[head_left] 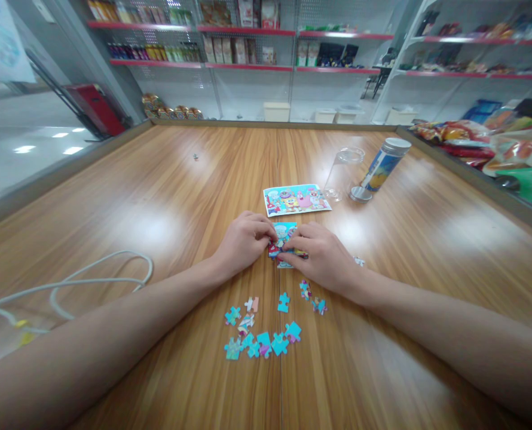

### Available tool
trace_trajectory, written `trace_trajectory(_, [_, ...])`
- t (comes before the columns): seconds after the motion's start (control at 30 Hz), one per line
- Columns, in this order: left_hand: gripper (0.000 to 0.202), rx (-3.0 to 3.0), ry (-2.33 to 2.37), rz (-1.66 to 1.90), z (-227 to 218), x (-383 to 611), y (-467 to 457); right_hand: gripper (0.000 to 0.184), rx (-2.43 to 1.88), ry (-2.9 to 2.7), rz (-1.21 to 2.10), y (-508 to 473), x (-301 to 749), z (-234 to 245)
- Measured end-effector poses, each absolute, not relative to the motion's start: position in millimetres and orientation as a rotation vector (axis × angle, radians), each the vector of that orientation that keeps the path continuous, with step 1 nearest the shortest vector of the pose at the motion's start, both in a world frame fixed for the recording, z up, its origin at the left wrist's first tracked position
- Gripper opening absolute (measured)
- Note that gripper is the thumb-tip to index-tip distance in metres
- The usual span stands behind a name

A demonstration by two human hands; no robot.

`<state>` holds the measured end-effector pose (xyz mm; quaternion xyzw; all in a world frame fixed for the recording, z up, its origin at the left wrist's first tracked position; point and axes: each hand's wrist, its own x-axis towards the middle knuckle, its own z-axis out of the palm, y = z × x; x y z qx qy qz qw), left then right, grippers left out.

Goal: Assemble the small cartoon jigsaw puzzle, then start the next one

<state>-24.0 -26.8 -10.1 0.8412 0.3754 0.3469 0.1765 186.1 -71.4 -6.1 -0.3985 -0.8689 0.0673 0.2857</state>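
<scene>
A partly joined jigsaw puzzle (285,229) lies flat on the wooden table between my two hands. My left hand (247,239) has its fingers curled and pinched at the puzzle's left edge. From the other side, the fingers and thumb of my right hand (320,254) press on the puzzle and hide much of it. Just beyond lies a printed picture card (297,200) with bright cartoon figures. Loose jigsaw pieces, several mostly blue, lie nearer to me, among them a single blue piece (284,302) and a blue and pink piece (293,331). Another piece (359,261) shows beside my right wrist.
A clear plastic jar (344,173), a blue printed canister (385,164) and a metal lid (360,193) are behind the card on the right. A white cable (104,279) loops at the left. One small piece (196,157) lies far off. Snack bags (463,140) line the right side.
</scene>
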Motion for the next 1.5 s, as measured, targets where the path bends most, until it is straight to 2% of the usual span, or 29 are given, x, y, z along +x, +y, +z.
trace_trajectory(0.3, [0.025, 2.379, 1.093, 0.984, -8.9, -22.8, -28.5, 0.024, -1.109, -2.347, 0.171, -72.0, 184.1, -4.1])
trace_trajectory(0.53, [0.025, 2.391, 1.096, 0.984, -9.6, -22.9, -28.1, 0.017, -1.037, -2.323, 0.215, -70.2, 184.2, -8.5])
trace_trajectory(0.77, [0.025, 2.379, 1.112, 0.983, -8.2, -21.9, -29.2, 0.028, -0.918, -2.312, 0.286, -73.4, 184.5, -5.2])
trace_trajectory(0.97, [0.027, 2.393, 1.108, 1.003, -10.3, -22.9, -28.4, 0.016, -1.098, -2.311, 0.171, -78.3, 185.0, 0.5])
trace_trajectory(1.5, [0.025, 2.403, 1.107, 0.993, -11.9, -22.0, -26.6, 0.015, -0.853, -2.397, 0.287, -79.1, 177.0, -5.2])
